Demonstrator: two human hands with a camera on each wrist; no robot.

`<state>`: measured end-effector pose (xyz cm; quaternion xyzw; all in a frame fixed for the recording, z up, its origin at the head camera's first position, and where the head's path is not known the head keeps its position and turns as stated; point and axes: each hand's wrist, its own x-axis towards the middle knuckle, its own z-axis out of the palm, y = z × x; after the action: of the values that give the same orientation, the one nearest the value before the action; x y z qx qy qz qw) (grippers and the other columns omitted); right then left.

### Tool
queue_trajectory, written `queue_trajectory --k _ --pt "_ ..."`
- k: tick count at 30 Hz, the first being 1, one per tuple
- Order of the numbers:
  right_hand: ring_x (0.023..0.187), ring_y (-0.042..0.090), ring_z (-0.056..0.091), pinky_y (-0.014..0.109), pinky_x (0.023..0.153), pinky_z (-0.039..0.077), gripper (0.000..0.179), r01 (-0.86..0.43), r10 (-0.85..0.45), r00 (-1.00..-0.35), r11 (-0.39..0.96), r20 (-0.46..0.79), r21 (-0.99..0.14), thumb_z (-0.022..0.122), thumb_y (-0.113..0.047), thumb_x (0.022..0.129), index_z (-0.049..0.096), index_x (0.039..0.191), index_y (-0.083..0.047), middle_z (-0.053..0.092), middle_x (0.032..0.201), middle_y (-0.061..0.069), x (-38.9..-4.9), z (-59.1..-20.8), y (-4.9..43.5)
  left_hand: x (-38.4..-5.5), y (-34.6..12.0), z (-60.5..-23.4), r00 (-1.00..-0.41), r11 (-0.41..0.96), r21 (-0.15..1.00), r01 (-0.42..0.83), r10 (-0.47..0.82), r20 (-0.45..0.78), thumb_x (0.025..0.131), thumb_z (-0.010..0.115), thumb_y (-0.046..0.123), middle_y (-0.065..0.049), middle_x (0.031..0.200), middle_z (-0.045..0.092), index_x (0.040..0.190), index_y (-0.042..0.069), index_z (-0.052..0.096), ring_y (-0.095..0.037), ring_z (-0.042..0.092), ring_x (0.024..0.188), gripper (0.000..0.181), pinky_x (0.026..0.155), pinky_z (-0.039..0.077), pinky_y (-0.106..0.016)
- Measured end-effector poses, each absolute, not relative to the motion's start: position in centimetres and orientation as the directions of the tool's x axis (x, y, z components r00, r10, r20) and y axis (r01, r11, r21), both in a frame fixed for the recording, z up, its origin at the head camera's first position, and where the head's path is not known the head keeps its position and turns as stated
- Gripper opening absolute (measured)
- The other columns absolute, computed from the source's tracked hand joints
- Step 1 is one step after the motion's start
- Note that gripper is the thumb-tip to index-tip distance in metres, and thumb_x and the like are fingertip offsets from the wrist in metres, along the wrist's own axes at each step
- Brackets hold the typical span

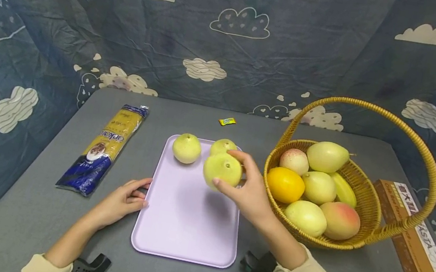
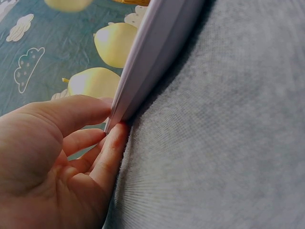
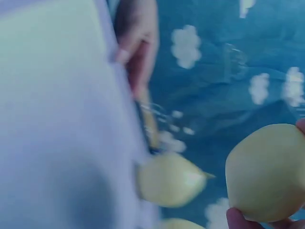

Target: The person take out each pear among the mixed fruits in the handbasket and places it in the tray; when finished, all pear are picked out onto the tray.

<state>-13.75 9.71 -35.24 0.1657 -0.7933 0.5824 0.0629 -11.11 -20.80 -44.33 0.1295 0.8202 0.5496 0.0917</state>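
right hand pinching rounded, smooth, pale yellow-green pear, dimple showing; left hand pinching lilac tray.

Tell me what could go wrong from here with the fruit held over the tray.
The round yellow-green fruit in the right hand might slip and drop onto the flat lilac plastic-looking tray below. It could also knock the two round pale-green fruits at the tray's far end, setting them rolling. The left hand, pinching the tray's edge, might tip it if it lifts.
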Motion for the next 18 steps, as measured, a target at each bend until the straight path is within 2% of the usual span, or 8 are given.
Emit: queue_trajectory --k 4,11,18 --pt "0.087 0.022 0.050 0.033 0.067 0.048 0.058 -0.281 -0.248 -0.946 0.302 0.209 -0.911 0.076 -0.016 0.069 0.050 0.121 -0.011 0.054 0.108 0.007 -14.9 -37.6 7.2 -11.2 -20.7 -44.4 -0.949 0.363 0.926 0.109 0.314 -0.011 0.082 0.061 -0.001 -0.021 0.120 0.043 0.132 -0.004 0.038 -0.024 0.051 0.094 0.056 0.079 0.047 -0.020" --pt "0.088 0.019 0.052 0.032 0.073 0.044 0.055 -0.237 -0.329 -0.938 0.381 0.109 -0.894 0.075 -0.020 0.070 0.053 0.119 -0.011 0.058 0.108 0.000 -15.7 -40.1 4.4 -11.1 -20.7 -44.3 -0.949 0.364 0.925 0.111 0.316 -0.011 0.081 0.061 -0.003 -0.021 0.120 0.043 0.132 -0.004 0.038 -0.025 0.051 0.094 0.056 0.079 0.047 -0.021" --pt "0.088 0.018 0.053 0.033 0.076 0.044 0.058 -0.213 -0.364 -0.930 0.398 0.060 -0.892 0.076 -0.022 0.070 0.051 0.121 -0.009 0.058 0.108 0.006 -15.6 -40.8 3.2 -11.2 -20.7 -44.3 -0.945 0.351 0.928 0.129 0.328 0.007 0.081 0.061 -0.003 -0.022 0.120 0.043 0.132 -0.006 0.037 -0.025 0.051 0.093 0.056 0.080 0.047 -0.021"
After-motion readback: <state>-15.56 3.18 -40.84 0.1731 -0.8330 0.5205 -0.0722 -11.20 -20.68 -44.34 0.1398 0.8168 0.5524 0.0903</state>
